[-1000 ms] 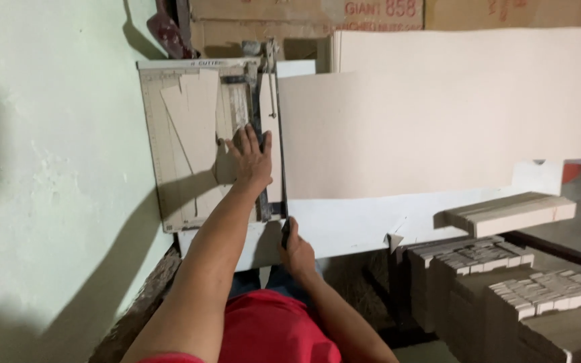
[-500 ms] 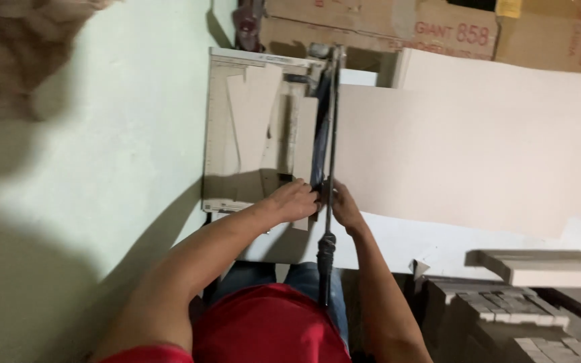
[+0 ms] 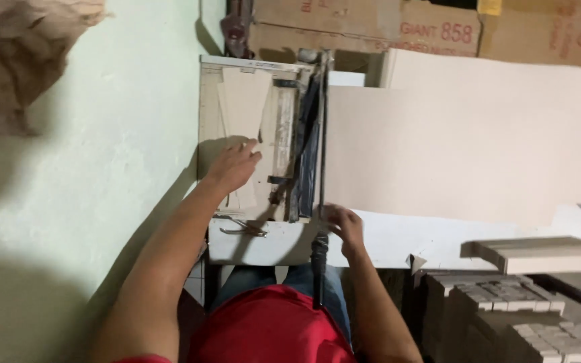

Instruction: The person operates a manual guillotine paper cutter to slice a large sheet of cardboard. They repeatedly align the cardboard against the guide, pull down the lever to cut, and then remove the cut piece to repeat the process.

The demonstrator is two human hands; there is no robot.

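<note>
A paper cutter (image 3: 213,121) with a pale board and a long dark blade arm (image 3: 321,134) stands against the green wall. My left hand (image 3: 235,165) rests flat on tan card strips (image 3: 244,101) lying on the board, fingers spread. Near the blade arm's base, just above its black handle (image 3: 318,259), my right hand (image 3: 344,225) touches the near edge of a large cream cardboard sheet (image 3: 465,141) that reaches out to the right of the blade. Whether that hand grips anything is unclear.
Stacks of cut cream card pieces (image 3: 539,252) and bundled strips (image 3: 525,323) fill the lower right. Brown cartons (image 3: 371,27) stand behind the cutter. The pale green wall (image 3: 102,168) is close on the left. A metal tool (image 3: 243,228) lies at the board's near edge.
My left hand has moved from the blade's base up and left onto the card strips. My right hand stays near the blade arm's base. The view has shifted slightly.
</note>
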